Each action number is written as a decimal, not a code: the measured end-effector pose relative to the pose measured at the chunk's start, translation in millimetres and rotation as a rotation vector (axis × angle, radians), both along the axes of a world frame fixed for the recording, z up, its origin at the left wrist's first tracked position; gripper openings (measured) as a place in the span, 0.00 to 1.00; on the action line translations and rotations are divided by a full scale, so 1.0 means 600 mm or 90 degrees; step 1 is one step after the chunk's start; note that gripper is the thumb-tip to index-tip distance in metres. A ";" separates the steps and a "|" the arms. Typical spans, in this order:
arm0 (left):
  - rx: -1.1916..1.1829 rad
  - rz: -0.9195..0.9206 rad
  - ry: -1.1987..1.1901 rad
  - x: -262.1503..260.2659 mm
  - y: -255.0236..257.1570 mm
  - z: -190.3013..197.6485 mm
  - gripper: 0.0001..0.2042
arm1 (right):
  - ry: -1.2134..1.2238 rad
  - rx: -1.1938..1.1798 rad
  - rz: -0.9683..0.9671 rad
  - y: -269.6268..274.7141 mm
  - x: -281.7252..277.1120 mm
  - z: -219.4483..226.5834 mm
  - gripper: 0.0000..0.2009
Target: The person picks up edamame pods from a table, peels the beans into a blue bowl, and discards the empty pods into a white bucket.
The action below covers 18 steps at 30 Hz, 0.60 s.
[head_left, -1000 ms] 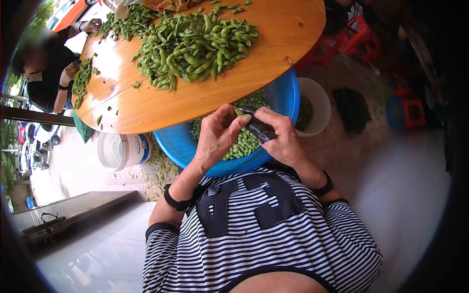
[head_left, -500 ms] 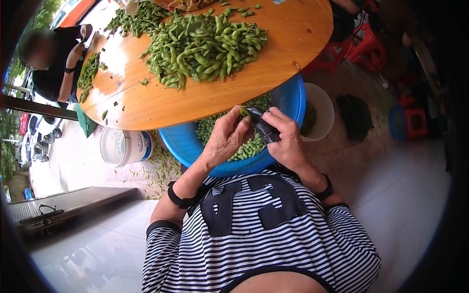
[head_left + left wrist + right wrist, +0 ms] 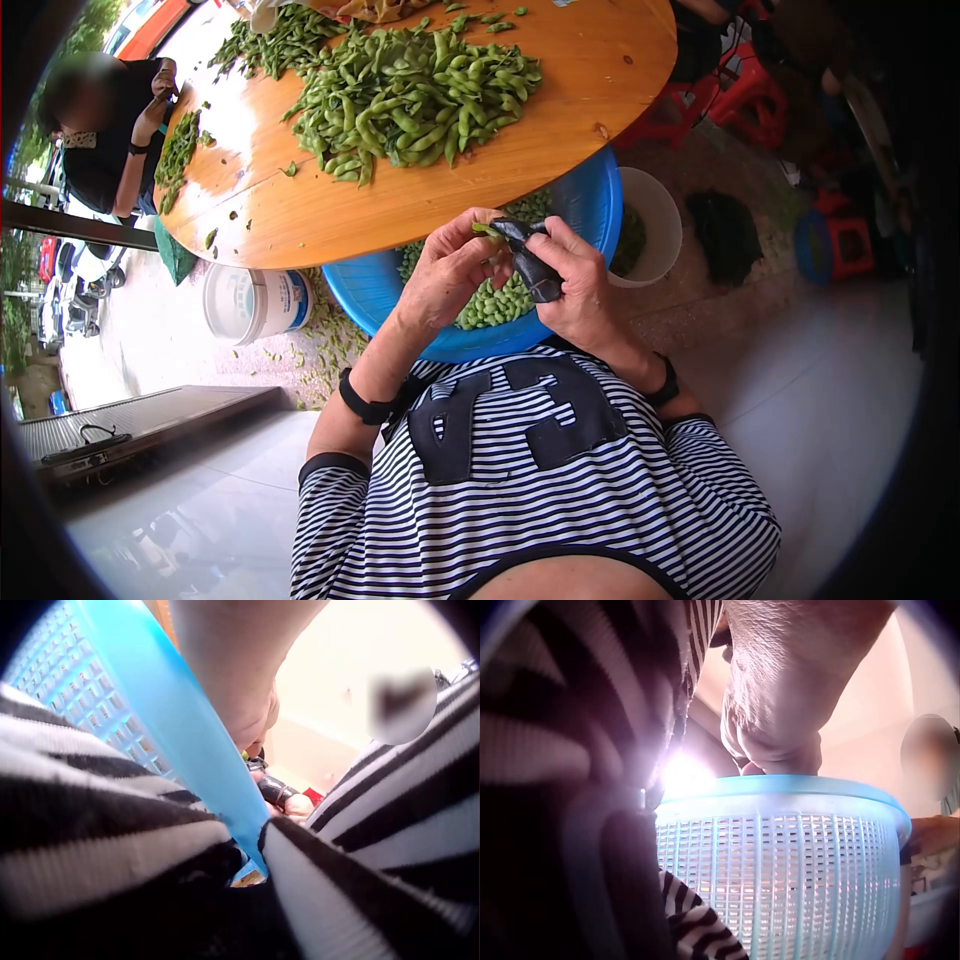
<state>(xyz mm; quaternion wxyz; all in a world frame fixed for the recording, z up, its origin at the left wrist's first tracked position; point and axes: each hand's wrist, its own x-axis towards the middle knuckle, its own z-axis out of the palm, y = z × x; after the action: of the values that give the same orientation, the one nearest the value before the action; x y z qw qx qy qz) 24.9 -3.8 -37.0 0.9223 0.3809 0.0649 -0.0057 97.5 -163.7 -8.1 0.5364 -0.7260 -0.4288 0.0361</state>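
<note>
A green edamame pod [image 3: 486, 230] is held between both hands, above the blue basket [image 3: 352, 305] of shelled beans [image 3: 496, 305]. My left hand [image 3: 447, 270] pinches the pod's outer end, its other fingers curled beneath. From the right, my right hand [image 3: 580, 285] grips the opposite end, the thumb pressing toward black-wrapped fingers [image 3: 538, 272]. In the left wrist view the black wrapping [image 3: 276, 791] shows past the basket's rim [image 3: 176, 712]. The right wrist view has my right hand [image 3: 776, 742] over the basket's slotted wall [image 3: 780, 855], its fingertips hidden.
Heaped pods [image 3: 415, 95] lie on the wooden table [image 3: 560, 85], whose edge overhangs the basket. White buckets [image 3: 245, 305] [image 3: 655, 225] stand on either side. Across the table, at left, another person [image 3: 110, 130] sits. Red stools [image 3: 750, 105] are at right.
The view shifts slightly. My left thumb has moved off the pod and the left fingers have spread a little; the right hand stays beside it. The other person's hands have come together.
</note>
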 end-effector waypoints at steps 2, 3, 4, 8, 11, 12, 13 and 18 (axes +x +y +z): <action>-0.001 0.016 0.001 -0.001 -0.003 -0.001 0.09 | 0.025 0.001 0.002 -0.004 0.005 -0.001 0.14; -0.001 0.016 0.000 -0.001 -0.003 0.002 0.09 | 0.049 0.001 0.004 -0.006 0.010 -0.002 0.14; 0.122 -0.021 0.002 -0.002 -0.003 0.008 0.09 | 0.076 0.015 -0.017 -0.006 0.014 -0.002 0.13; 0.648 -0.163 -0.021 -0.022 0.011 0.057 0.12 | 0.005 0.041 -0.185 -0.048 0.069 0.007 0.09; 0.657 0.021 0.009 -0.042 0.048 0.080 0.11 | -0.205 -0.126 -0.412 -0.113 0.124 0.010 0.14; 0.682 0.116 0.027 -0.048 0.078 0.072 0.11 | -0.204 -0.188 -0.461 -0.138 0.140 0.001 0.15; 0.704 0.212 0.045 -0.049 0.115 0.064 0.11 | -0.201 -0.233 -0.486 -0.160 0.151 -0.006 0.18; 1.132 0.352 0.125 -0.025 0.233 0.073 0.08 | -0.105 -0.231 -0.469 -0.182 0.151 -0.002 0.19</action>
<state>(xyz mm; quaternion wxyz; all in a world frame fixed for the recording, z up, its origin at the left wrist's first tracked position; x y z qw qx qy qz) 9.7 135.8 6.7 0.2511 0.9154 0.2115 0.2331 187.9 -272.9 -9.5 0.3409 -0.9139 -0.1687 -0.1419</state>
